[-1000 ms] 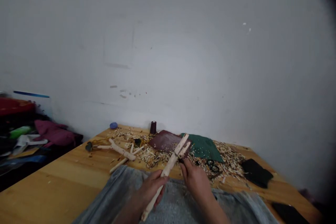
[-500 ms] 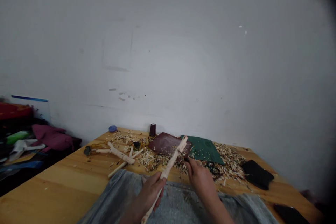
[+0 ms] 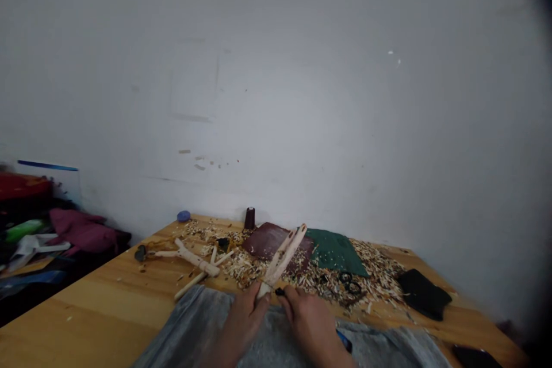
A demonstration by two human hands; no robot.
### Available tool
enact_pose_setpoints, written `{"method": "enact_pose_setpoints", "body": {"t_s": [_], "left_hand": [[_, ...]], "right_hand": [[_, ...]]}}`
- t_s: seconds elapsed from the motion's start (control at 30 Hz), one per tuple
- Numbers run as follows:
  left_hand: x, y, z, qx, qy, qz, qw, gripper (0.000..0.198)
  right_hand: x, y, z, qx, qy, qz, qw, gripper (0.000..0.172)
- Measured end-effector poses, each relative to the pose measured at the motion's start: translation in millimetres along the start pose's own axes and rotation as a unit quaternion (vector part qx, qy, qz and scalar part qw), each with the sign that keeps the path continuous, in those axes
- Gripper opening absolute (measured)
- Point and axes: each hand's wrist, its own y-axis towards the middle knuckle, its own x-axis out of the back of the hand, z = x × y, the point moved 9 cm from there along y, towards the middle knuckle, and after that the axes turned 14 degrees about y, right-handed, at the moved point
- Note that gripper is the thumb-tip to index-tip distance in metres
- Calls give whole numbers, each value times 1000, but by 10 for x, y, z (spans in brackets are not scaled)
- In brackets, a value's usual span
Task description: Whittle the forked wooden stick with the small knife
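A pale forked wooden stick [image 3: 282, 257], stripped of bark, points up and away from me over a grey cloth [image 3: 194, 328]. My left hand [image 3: 244, 322] is closed round its lower part. My right hand [image 3: 308, 325] is closed on a small knife with a blue handle [image 3: 344, 340]; its dark tip [image 3: 279, 291] rests against the stick just above my left hand. The two hands sit side by side, almost touching.
A wooden table [image 3: 99, 299] carries wood shavings [image 3: 371, 276], other carved sticks [image 3: 194, 261], maroon [image 3: 265, 238] and green [image 3: 334, 250] sheets, black scissors [image 3: 350, 283], a thread spool [image 3: 249, 218], a blue lid [image 3: 183, 216] and black cloth [image 3: 422, 293]. Clutter lies at the left.
My right hand has drawn the knife back down the stick from near the fork to just above my left hand. The stick now shows both prongs again.
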Motion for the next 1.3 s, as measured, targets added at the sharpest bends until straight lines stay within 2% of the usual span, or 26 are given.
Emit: {"method": "enact_pose_setpoints", "body": {"t_s": [0.07, 0.23, 0.33, 0.4, 0.47, 0.6, 0.7, 0.8, 0.93, 1.07, 1.17, 1.3], "left_hand": [[28, 4, -44, -25, 19, -4, 1000, 21], [4, 11, 19, -7, 50, 0, 999, 13], [-21, 8, 11, -20, 49, -4, 999, 7], [-31, 19, 46, -17, 46, -13, 999, 5], [-38, 44, 115, -3, 51, -27, 998, 5], [-69, 93, 210, 12, 53, -33, 998, 4], [-66, 92, 221, 22, 62, -33, 997, 8], [-49, 72, 210, 28, 75, -35, 996, 12], [-64, 41, 190, 29, 93, -13, 995, 17], [-35, -5, 66, -16, 67, -10, 998, 18], [-15, -14, 38, -22, 40, -14, 999, 19], [-1, 32, 118, -5, 29, -38, 999, 16]], "right_hand": [[103, 26, -167, -21, 6, -27, 999, 21], [409, 50, -687, -101, -24, -100, 990, 29], [483, 36, -812, -135, -36, -111, 984, 32], [451, 37, -730, -120, -17, -106, 987, 32], [353, 40, -542, -86, 7, -87, 993, 30], [86, 13, -135, -42, 5, -20, 999, 24], [-4, -9, 42, -12, 7, 12, 1000, 20], [72, 2, -31, -9, 14, -5, 1000, 20], [290, 33, -443, -64, 0, -70, 996, 25], [436, 36, -768, -113, -32, -107, 987, 30], [403, 42, -732, -108, -26, -98, 989, 30], [173, 39, -362, -57, 3, -41, 997, 25]]}}
